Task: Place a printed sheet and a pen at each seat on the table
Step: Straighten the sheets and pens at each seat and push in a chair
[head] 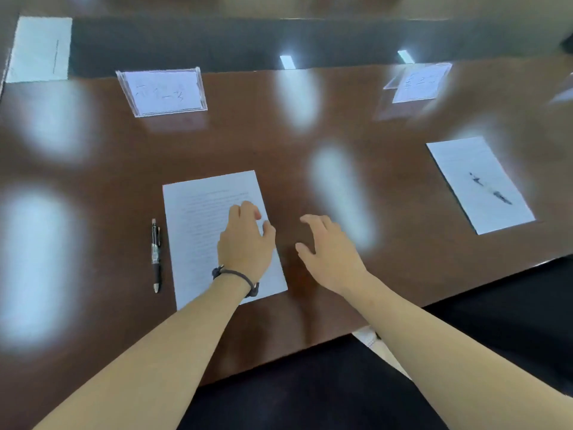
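A printed sheet (198, 218) lies on the dark brown table (310, 169) in front of me. A black pen (156, 255) lies just left of it, parallel to its long edge. My left hand (245, 240), with a dark cord on the wrist, rests flat on the sheet's right half, fingers loosely curled. Right of the sheet, my right hand (328, 249) hovers over bare table with fingers apart, holding nothing. A second sheet (459, 169) lies at the right seat with a blurred pen (491, 192) on top of it.
Two clear name-card stands (162, 91) (418, 82) sit at the far side of the two seats. Another white sheet (40, 48) lies at the far left across a dark central strip (310, 41). The table's near edge runs diagonally; dark floor lies below.
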